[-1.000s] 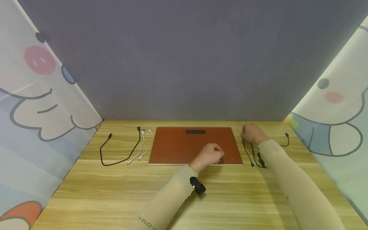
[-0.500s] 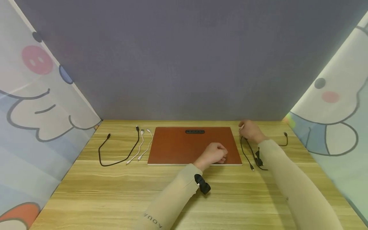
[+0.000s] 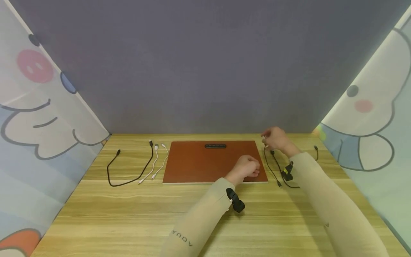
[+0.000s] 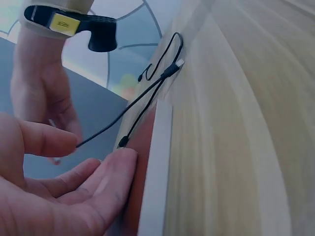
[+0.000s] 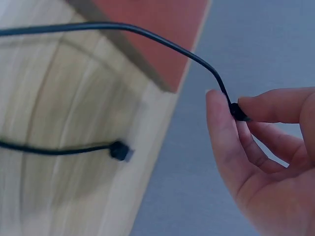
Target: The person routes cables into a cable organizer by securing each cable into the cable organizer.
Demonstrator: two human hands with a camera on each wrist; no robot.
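Observation:
My right hand [image 3: 275, 138] pinches one end of a black cable [image 3: 270, 169] near the table's back right. In the right wrist view its dark plug [image 5: 238, 112] sits between thumb and forefinger, and the cord [image 5: 123, 27] trails off to the left. The other end of this cable lies on the wood beside the board. My left hand [image 3: 245, 167] is over the right front part of a reddish-brown board [image 3: 192, 162], fingers loosely bent. In the left wrist view nothing shows between that thumb and fingers; the held cord passes behind the thumb tip.
A second black cable [image 3: 277, 165] lies under my right forearm. A slim black bar [image 3: 215, 146] sits at the board's far edge. Left of the board are two white cables [image 3: 155, 163] and another black cable [image 3: 138, 179]. A grey panel [image 3: 192, 71] rises behind the table.
My right hand has risen and moved slightly left and back, drawing the cable's end with it. My left hand has shifted right across the board.

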